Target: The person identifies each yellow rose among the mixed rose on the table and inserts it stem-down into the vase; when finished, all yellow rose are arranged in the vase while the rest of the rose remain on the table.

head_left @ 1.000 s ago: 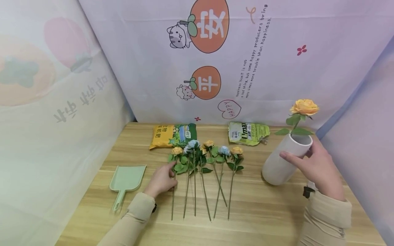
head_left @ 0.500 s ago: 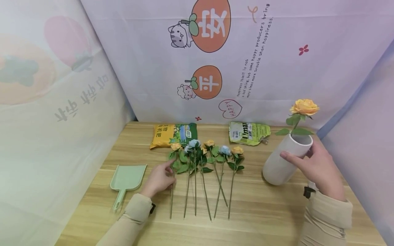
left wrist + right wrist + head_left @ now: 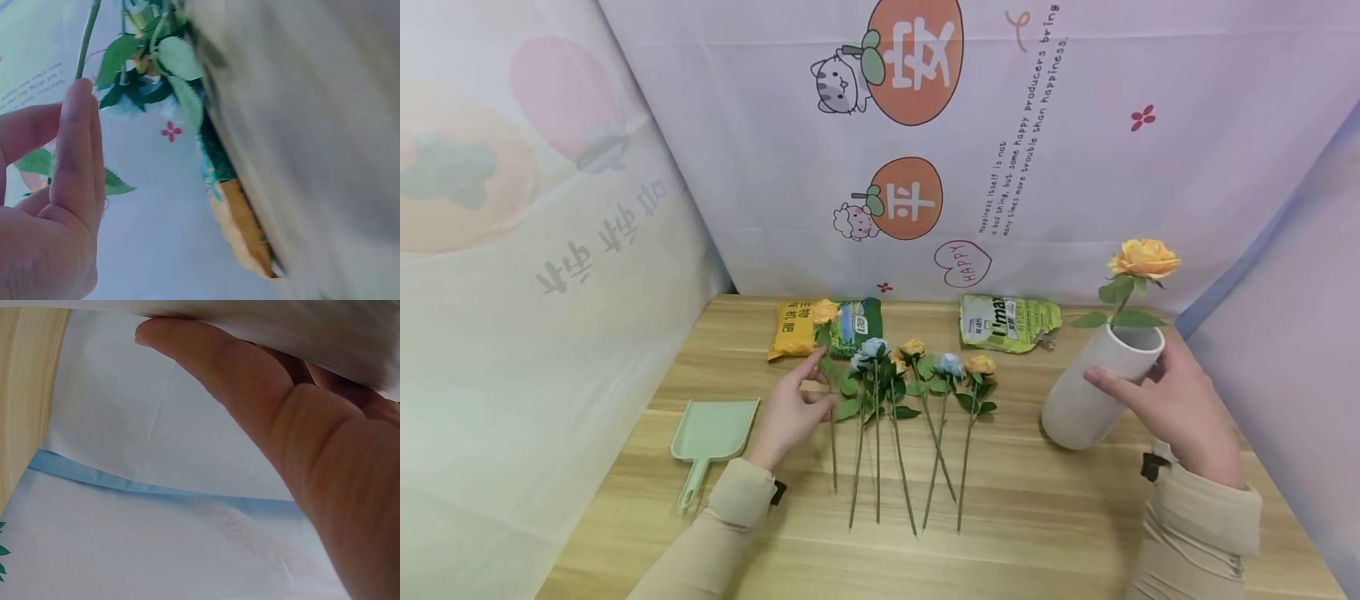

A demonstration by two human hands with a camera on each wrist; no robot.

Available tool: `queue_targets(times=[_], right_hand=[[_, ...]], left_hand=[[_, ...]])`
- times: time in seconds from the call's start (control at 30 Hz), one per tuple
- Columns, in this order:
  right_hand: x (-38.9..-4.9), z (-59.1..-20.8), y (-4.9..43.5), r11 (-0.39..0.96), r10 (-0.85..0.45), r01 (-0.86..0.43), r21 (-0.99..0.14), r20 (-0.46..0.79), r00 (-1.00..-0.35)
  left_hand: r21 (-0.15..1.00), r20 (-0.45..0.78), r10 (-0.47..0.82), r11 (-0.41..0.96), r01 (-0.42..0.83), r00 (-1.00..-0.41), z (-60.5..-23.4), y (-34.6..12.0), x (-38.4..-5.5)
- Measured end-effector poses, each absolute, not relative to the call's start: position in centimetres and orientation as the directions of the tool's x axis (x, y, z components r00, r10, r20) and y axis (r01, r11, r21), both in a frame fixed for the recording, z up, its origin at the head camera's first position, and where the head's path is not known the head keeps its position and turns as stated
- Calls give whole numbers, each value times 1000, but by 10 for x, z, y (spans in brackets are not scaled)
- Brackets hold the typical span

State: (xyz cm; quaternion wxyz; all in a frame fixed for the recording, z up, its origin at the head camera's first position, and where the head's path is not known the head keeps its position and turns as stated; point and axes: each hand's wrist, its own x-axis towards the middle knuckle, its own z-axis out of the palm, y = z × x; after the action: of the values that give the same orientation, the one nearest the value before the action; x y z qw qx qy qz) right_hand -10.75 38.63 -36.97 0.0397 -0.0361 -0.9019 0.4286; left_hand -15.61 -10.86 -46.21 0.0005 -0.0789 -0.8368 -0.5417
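Note:
In the head view, my left hand (image 3: 792, 414) pinches the stem of a yellow rose (image 3: 826, 312), whose bloom overlaps the orange and green bag. The left wrist view shows the green stem (image 3: 88, 39) at my fingertips. At the right, my right hand (image 3: 1187, 412) grips a white vase (image 3: 1086, 396) near its mouth, thumb in front. The vase leans to the right, and one yellow rose (image 3: 1145, 259) stands in it. In the right wrist view, the vase (image 3: 350, 331) crosses the top above my thumb. Several blue and yellow roses (image 3: 871, 350) lie side by side between my hands.
Behind the roses lie an orange and green bag (image 3: 857, 321) and a lime-green bag (image 3: 1009, 323). A pale green dustpan (image 3: 715, 429) sits at the left of the wooden table (image 3: 1000, 558). Printed white cloth (image 3: 760, 167) hangs at the back and sides.
My left hand has picked up the leftmost yellow rose; its bloom has moved up and away from me, and its stem has shifted off its former spot. My right hand and the vase hold still.

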Motion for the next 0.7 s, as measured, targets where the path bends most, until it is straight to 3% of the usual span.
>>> queue_targets(times=[0.47, 0.7], right_hand=[[-105, -372, 387, 639, 105, 5, -769, 80, -991], [-106, -371, 385, 654, 111, -7, -757, 105, -988]], left_hand=[[908, 295, 164, 258, 330, -941, -415, -68, -180], [877, 395, 229, 194, 439, -890, -393, -35, -192]])
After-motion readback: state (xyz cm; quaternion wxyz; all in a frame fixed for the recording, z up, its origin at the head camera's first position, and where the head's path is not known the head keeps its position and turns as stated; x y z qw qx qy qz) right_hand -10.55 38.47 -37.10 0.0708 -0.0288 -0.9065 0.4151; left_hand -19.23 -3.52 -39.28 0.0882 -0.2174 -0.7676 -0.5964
